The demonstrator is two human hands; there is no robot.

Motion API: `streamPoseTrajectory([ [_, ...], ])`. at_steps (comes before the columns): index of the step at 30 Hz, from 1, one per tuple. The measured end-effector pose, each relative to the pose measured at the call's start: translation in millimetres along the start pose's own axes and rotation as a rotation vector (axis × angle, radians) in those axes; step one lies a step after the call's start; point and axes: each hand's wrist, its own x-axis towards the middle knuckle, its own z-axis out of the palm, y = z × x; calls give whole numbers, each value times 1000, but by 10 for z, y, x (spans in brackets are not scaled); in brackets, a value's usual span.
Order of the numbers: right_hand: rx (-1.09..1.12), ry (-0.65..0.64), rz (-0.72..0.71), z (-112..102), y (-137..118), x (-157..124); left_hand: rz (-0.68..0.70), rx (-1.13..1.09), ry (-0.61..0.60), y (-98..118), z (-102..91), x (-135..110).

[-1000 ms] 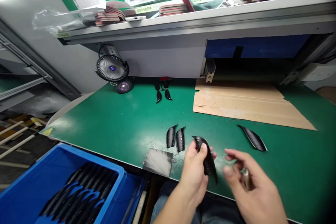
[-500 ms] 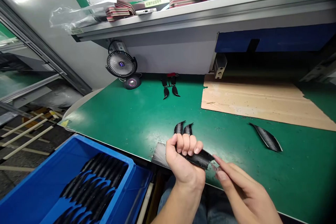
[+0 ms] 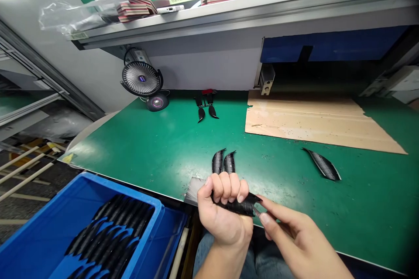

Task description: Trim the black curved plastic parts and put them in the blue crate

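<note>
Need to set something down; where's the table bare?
Mostly bare: the table between fan and bin; also right of the lone black piece, nearer than the cardboard. Crowded: left hand, right hand, held piece, grey plate and near black pair, close together.

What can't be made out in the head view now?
Head view, all four:
Held black part: gripped portion, covered by left hand.
Object in right hand: mostly covered by fingers; kind unclear.
Two curved pieces: lower ends, behind left hand.
Blue bin: cut off by left and bottom edges.

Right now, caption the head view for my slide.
Left hand clasps a curved black part, right hand at its end.
</note>
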Motion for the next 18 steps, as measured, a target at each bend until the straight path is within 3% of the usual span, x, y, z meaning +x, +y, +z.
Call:
streamPoseTrajectory([
  [7, -286, 142, -217, 31, 18, -23, 13, 22, 7, -19, 1, -5],
  [14, -575, 234, -287, 56, 28, -48, 21, 29, 50, -34, 15, -6],
  [18, -857, 406, -401, 113, 84, -100, 5, 28, 130, -26, 42, 75],
])
